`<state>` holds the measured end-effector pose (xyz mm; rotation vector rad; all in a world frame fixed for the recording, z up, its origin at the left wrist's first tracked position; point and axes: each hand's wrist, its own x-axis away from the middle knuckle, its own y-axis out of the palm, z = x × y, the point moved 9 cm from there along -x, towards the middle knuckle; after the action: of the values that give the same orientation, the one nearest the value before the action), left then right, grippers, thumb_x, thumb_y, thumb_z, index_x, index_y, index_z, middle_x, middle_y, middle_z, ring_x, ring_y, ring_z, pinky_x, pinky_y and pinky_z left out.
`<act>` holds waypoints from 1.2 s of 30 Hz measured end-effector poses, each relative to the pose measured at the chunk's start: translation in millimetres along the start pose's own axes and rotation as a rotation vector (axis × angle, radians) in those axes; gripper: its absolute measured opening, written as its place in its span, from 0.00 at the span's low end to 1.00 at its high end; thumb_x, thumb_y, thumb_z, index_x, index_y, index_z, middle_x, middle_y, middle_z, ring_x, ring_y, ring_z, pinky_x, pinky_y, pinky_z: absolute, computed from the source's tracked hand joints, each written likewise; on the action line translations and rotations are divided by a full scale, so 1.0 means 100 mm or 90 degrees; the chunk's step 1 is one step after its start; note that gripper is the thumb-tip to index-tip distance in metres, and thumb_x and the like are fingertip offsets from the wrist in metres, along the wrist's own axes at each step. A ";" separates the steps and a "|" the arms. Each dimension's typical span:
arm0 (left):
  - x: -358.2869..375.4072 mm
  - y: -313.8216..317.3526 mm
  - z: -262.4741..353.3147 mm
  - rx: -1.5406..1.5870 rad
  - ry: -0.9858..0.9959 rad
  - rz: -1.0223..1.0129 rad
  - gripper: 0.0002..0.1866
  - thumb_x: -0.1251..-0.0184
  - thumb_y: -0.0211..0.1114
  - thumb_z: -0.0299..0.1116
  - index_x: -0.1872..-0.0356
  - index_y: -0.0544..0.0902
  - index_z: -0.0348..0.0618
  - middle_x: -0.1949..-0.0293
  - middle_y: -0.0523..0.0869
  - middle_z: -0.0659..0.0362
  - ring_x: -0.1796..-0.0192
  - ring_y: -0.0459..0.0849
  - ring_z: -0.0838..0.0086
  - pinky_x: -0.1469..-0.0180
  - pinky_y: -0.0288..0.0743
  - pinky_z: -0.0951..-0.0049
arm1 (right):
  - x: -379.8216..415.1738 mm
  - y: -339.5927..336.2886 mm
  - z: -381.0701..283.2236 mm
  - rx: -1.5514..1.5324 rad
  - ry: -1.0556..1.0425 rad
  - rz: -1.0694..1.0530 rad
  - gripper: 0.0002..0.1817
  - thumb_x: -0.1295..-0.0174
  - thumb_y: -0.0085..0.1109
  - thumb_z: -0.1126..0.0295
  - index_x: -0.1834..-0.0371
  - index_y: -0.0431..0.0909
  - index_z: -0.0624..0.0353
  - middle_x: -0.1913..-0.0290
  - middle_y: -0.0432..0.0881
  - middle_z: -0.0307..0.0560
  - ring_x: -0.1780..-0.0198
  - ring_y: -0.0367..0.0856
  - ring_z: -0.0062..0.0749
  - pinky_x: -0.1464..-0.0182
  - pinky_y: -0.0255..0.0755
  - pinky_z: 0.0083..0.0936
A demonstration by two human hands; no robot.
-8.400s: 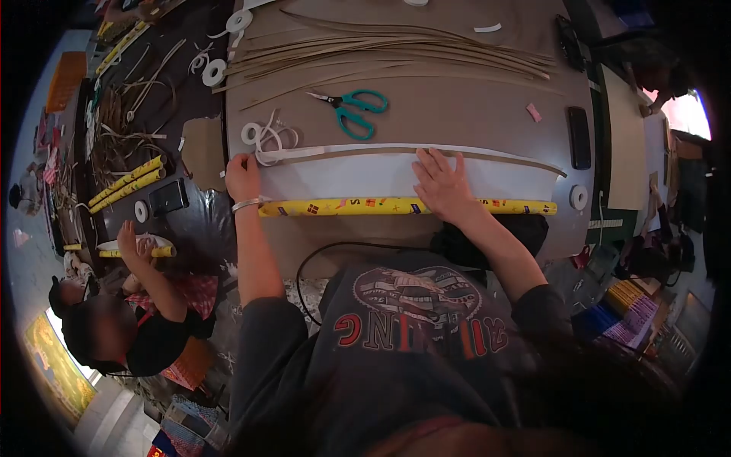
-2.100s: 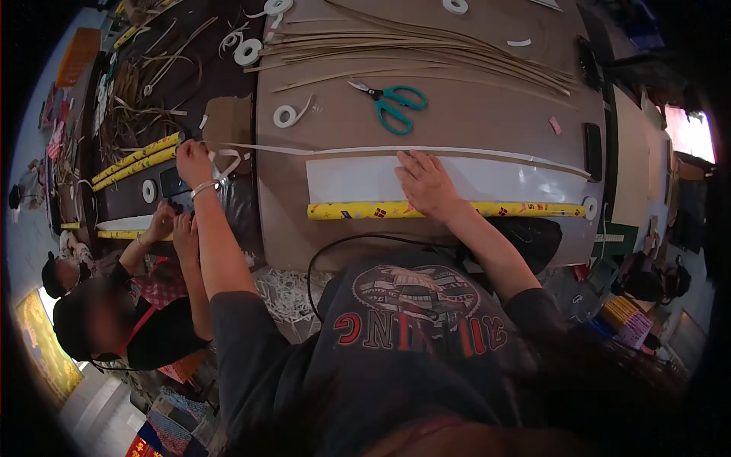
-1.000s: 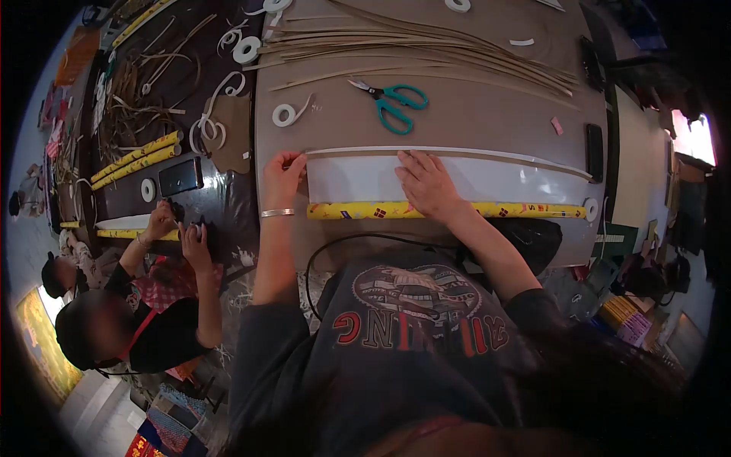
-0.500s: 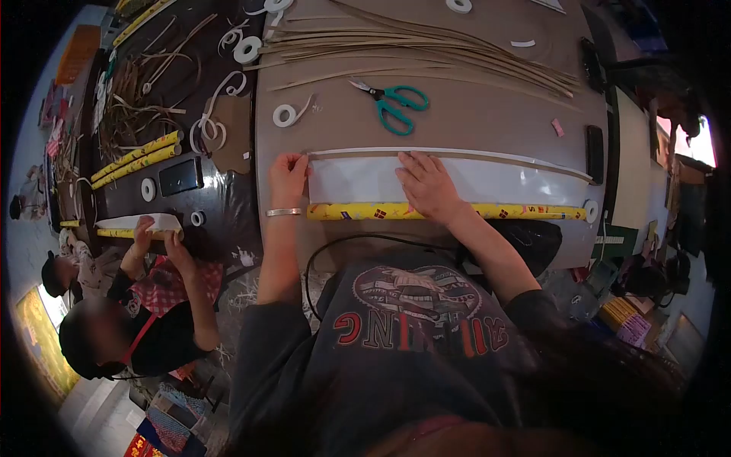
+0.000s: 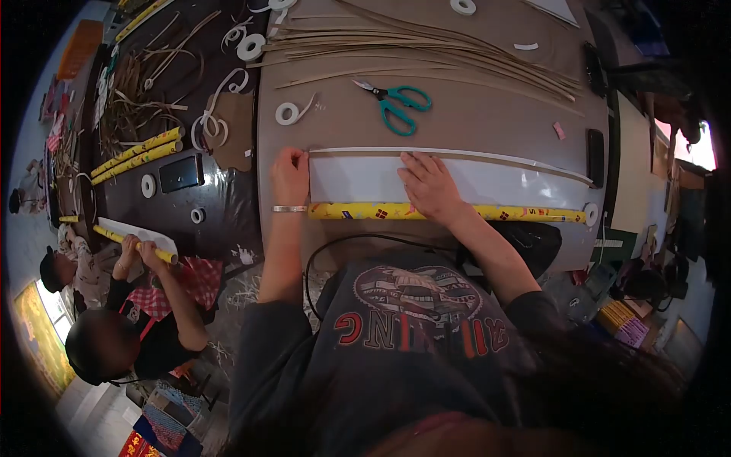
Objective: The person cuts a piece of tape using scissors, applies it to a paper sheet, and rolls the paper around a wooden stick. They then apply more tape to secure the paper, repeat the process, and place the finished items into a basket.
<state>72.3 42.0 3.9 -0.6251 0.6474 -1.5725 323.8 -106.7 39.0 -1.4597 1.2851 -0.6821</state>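
Observation:
A sheet of paper with a white underside lies before me, its near side rolled into a yellow patterned tube. Along its far edge runs a thin brown strip with a white band beside it. My left hand, a bracelet at its wrist, is closed at the sheet's left end, fingertips pinching the corner. My right hand lies over the middle of the sheet, fingers stretched out and their tips on the brown strip. Beyond the sheet are teal-handled scissors with parted blades.
Long brown strips lie at the back. A roll of white tape sits left of the scissors, another tape roll at the tube's right end. A dark phone is at the right edge. To the left, a co-worker's hands hold a yellow tube.
My left hand has turned slightly at the sheet's corner; my right hand keeps its place. The co-worker's hands have moved down and closed round their tube, which now tilts.

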 end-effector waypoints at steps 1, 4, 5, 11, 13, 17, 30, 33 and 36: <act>0.02 0.00 0.08 -0.022 0.036 0.009 0.06 0.38 0.68 0.28 0.66 0.81 0.36 0.72 0.85 0.52 0.72 0.84 0.64 0.66 0.77 0.66 | 0.02 -0.02 0.01 -0.001 0.001 -0.002 0.18 0.43 0.61 0.68 0.48 0.79 0.56 0.35 0.73 0.48 0.34 0.68 0.46 0.37 0.67 0.49; 0.03 -0.02 0.12 -0.013 0.040 0.027 0.06 0.39 0.68 0.27 0.66 0.80 0.36 0.71 0.85 0.51 0.70 0.84 0.61 0.65 0.76 0.64 | 0.01 -0.04 0.01 -0.005 0.002 -0.004 0.18 0.43 0.61 0.69 0.48 0.79 0.57 0.35 0.73 0.49 0.35 0.68 0.47 0.37 0.66 0.48; 0.04 -0.01 0.11 -0.013 0.038 0.026 0.06 0.39 0.68 0.27 0.66 0.80 0.36 0.71 0.85 0.51 0.70 0.84 0.61 0.65 0.76 0.64 | 0.01 -0.04 0.01 -0.009 0.003 -0.004 0.18 0.43 0.61 0.69 0.48 0.79 0.57 0.35 0.73 0.49 0.35 0.68 0.47 0.37 0.66 0.47; -0.01 -0.02 0.03 -0.079 0.098 0.065 0.07 0.39 0.68 0.27 0.64 0.80 0.37 0.68 0.84 0.52 0.67 0.84 0.60 0.63 0.77 0.63 | 0.01 -0.06 0.01 -0.019 -0.003 0.009 0.18 0.44 0.62 0.69 0.49 0.79 0.58 0.36 0.73 0.49 0.35 0.68 0.47 0.37 0.66 0.47; -0.04 -0.13 0.17 -0.189 0.077 0.065 0.07 0.39 0.68 0.27 0.62 0.81 0.38 0.64 0.84 0.53 0.65 0.84 0.60 0.62 0.77 0.64 | 0.02 -0.03 0.02 -0.022 -0.003 0.011 0.18 0.44 0.62 0.69 0.49 0.79 0.57 0.35 0.73 0.49 0.35 0.68 0.47 0.37 0.66 0.48; -0.11 -0.09 0.40 -0.062 0.158 -0.037 0.10 0.42 0.69 0.28 0.59 0.82 0.42 0.62 0.83 0.54 0.66 0.84 0.60 0.62 0.78 0.62 | 0.03 0.00 0.02 -0.020 0.000 0.000 0.18 0.43 0.61 0.68 0.48 0.79 0.57 0.35 0.72 0.49 0.34 0.67 0.47 0.38 0.67 0.49; -0.27 0.29 0.21 -0.023 0.087 -0.389 0.17 0.40 0.69 0.27 0.49 0.81 0.39 0.62 0.85 0.56 0.62 0.85 0.70 0.58 0.79 0.70 | 0.03 -0.03 0.01 -0.011 -0.003 0.008 0.19 0.44 0.62 0.67 0.48 0.79 0.58 0.35 0.71 0.49 0.34 0.67 0.47 0.38 0.67 0.51; -0.26 0.27 0.29 -0.049 0.155 -0.369 0.13 0.39 0.68 0.27 0.53 0.84 0.40 0.62 0.85 0.55 0.62 0.85 0.67 0.59 0.79 0.68 | 0.03 -0.03 0.01 -0.008 -0.003 0.015 0.19 0.44 0.62 0.67 0.49 0.79 0.58 0.35 0.71 0.50 0.35 0.67 0.47 0.39 0.68 0.51; -0.23 0.23 0.37 -0.072 0.213 -0.344 0.10 0.40 0.67 0.27 0.57 0.86 0.44 0.64 0.84 0.54 0.63 0.85 0.61 0.60 0.78 0.64 | 0.03 -0.04 0.00 -0.011 -0.008 0.011 0.18 0.44 0.62 0.67 0.49 0.79 0.58 0.35 0.71 0.50 0.35 0.67 0.47 0.39 0.68 0.51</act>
<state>117.0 61.3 12.6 -0.6610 0.8677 -2.1845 325.6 -109.7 42.0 -1.4638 1.2957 -0.6512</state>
